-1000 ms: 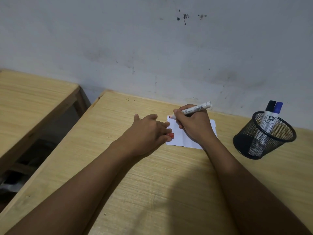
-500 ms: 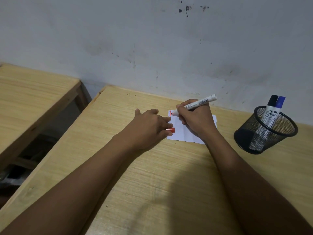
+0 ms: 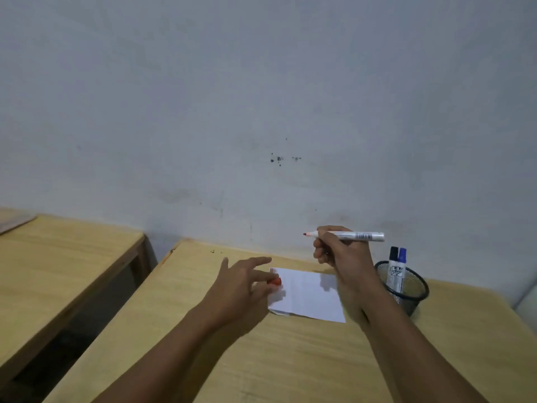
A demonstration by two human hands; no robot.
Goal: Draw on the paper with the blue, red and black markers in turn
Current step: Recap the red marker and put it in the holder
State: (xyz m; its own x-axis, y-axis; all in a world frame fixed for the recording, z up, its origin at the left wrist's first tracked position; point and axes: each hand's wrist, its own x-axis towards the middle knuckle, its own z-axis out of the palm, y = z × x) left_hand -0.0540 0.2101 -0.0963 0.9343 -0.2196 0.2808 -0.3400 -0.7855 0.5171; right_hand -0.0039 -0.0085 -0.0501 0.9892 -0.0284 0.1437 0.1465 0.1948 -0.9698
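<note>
Wooden desk [image 3: 290, 359], pale grain, smooth top. Left hand [image 3: 244, 289] half spread, red cap [image 3: 274, 282] pinched in its curled fingers, seemingly at paper's left edge. White paper [image 3: 308, 298] flat, creased; small blue and red marks at far left corner. Right hand [image 3: 338, 254] clenched round red marker [image 3: 348, 235], raised clear of paper, tip left. Black mesh cup [image 3: 412, 292] just right, holding black marker [image 3: 393, 266] and blue marker [image 3: 401, 267]. Stained wall [image 3: 261, 112] behind; second desk [image 3: 58, 271] left.

Paper [image 3: 308, 295] on desk [image 3: 290, 359] — cup [image 3: 406, 289] to its right.
</note>
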